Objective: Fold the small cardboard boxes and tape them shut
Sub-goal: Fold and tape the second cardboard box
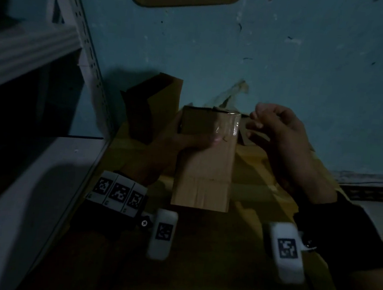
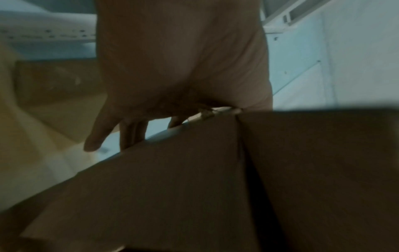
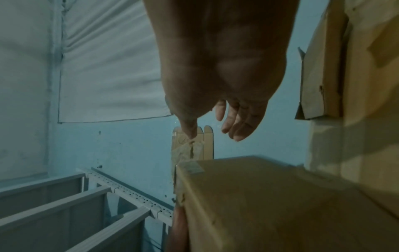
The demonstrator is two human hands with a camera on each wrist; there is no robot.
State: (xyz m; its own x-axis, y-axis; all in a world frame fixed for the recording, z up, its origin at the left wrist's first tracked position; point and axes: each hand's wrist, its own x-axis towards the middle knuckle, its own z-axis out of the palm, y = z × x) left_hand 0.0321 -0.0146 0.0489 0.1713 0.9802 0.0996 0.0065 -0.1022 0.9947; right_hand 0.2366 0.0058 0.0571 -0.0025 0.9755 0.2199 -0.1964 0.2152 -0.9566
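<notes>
A small brown cardboard box (image 1: 205, 165) stands upright in the air at the middle of the head view. My left hand (image 1: 186, 142) grips its left side, thumb across the front face. Clear tape (image 1: 227, 127) shines on the box's upper right corner, and a loose crumpled tape strip (image 1: 235, 92) sticks up from the top. My right hand (image 1: 279, 130) hovers just right of the box top, fingers relaxed. In the right wrist view the thumb (image 3: 190, 129) touches the tape strip (image 3: 187, 150) above the box (image 3: 259, 196). In the left wrist view, my left hand (image 2: 183, 68) sits on the box (image 2: 172, 187).
A white metal shelf rack (image 1: 42, 46) fills the left side, close to my left arm. Flat cardboard sheets (image 1: 265, 171) lie under the hands, and a bent cardboard piece (image 1: 152, 107) stands behind the box. A blue wall (image 1: 312, 63) lies beyond.
</notes>
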